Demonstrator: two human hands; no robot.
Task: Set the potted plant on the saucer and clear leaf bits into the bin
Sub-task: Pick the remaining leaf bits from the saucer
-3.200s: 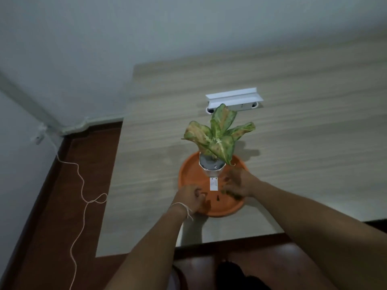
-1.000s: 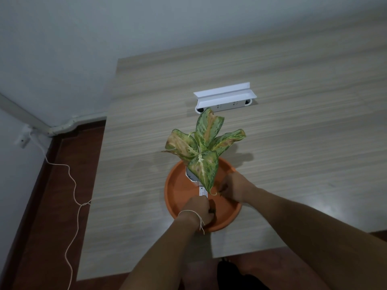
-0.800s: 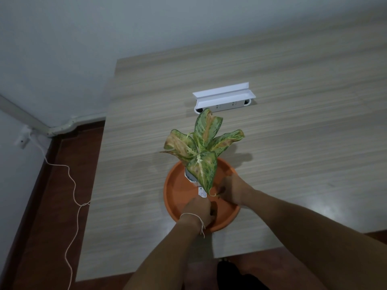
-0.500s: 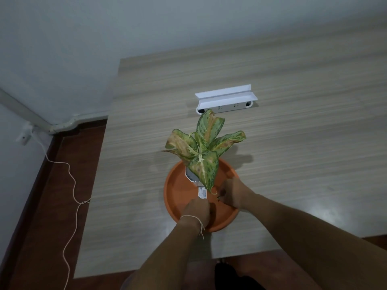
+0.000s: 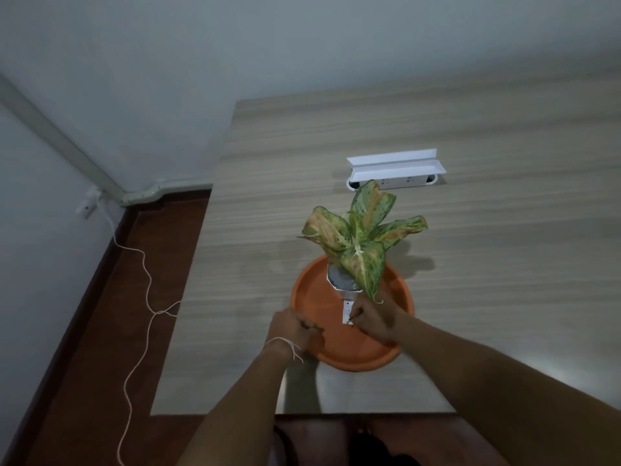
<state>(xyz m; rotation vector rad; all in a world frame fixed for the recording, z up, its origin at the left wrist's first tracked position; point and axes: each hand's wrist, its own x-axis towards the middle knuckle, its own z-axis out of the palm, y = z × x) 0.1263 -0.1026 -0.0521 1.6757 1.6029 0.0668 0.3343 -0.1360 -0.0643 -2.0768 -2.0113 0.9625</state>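
Plant: small white pot with mottled green-and-yellow leaves stood upright on the far half of the round orange plastic saucer; placing looked done.
Saucer: sat on the pale wood-grain worktop, near its front-left corner.
Step in hand (judged): picking leaf bits off the saucer floor in front of the pot.
Right hand: fingers pinched together at the pot's hanging white label, seemingly on a small dark bit; too small to be sure.
Left hand: curled closed over the saucer's near-left rim, something dark at the fingertips; what it held could not be told.
Doing it well (judged): pinch low against the saucer, keep wrists clear of the drooping front leaf, gather bits into one closed hand before carrying, steady the rim so the pot did not tip.
Bin: not in view.
Counts: one plant, one saucer, four or five leaves, two hands, one white power-strip box further back on the worktop, one pale cord on the dark red floor.
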